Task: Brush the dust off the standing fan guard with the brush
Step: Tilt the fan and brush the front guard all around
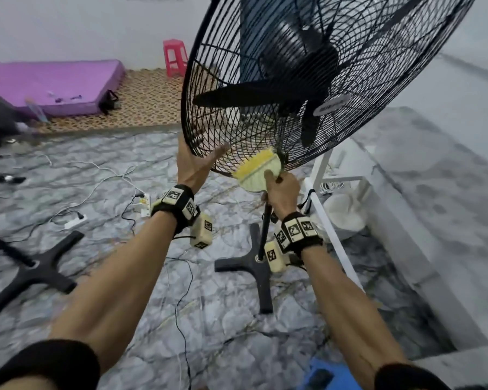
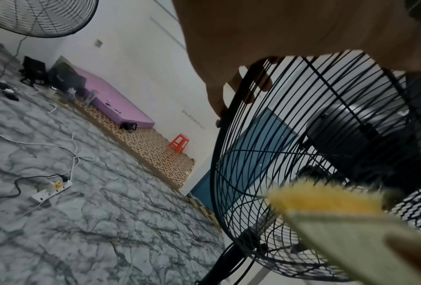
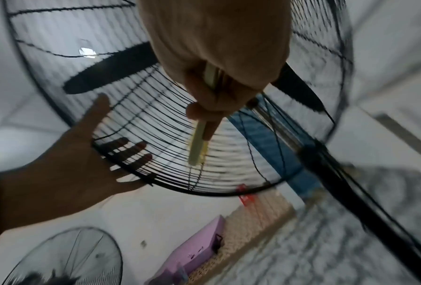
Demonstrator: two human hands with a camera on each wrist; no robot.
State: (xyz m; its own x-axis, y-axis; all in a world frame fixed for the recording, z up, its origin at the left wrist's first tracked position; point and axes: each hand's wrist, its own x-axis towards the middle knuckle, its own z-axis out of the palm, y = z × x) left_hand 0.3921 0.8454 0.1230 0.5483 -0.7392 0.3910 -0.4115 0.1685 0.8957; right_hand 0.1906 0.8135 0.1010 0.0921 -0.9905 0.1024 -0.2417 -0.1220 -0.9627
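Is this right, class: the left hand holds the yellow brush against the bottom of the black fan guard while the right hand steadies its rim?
The hands are swapped. In the head view the right hand holds the brush against the fan guard; the left hand steadies its rim.

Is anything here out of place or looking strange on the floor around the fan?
Yes. Loose cables and a power strip lie scattered over the floor, a trip hazard. The fan guard itself looks tilted, steadied by the left hand.
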